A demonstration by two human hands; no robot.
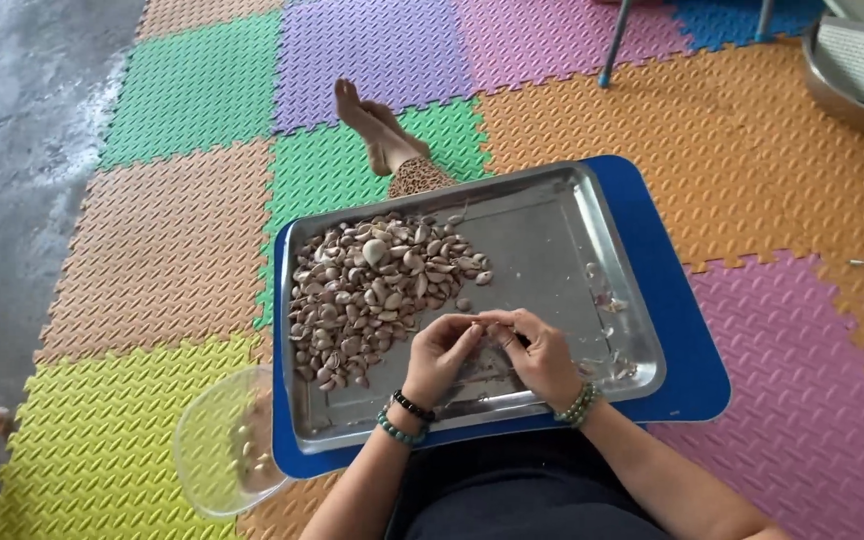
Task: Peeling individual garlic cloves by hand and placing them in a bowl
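Your left hand [439, 348] and right hand [542, 352] meet over the near middle of the steel tray [542, 225], fingertips pinched together on one small garlic clove [479, 320]; it's mostly hidden by the fingers, so it looks like a clove but I can't confirm from this view. Both hands are closed on it, left from the left side, right from the right, thumbs up top. Bead bracelets on both wrists. The clove pile [372, 290] fills the tray's left half, just left of your left hand, not touching it. Bits of papery skin [607, 300] lie scattered along the tray's right side. The tray sits on a blue board [682, 330] across your lap. A clear plastic bowl [222, 445] sits at the board's near-left corner, a few pale pieces inside. Your bare feet [372, 125] stretch out beyond the tray on the coloured foam mats [172, 240]
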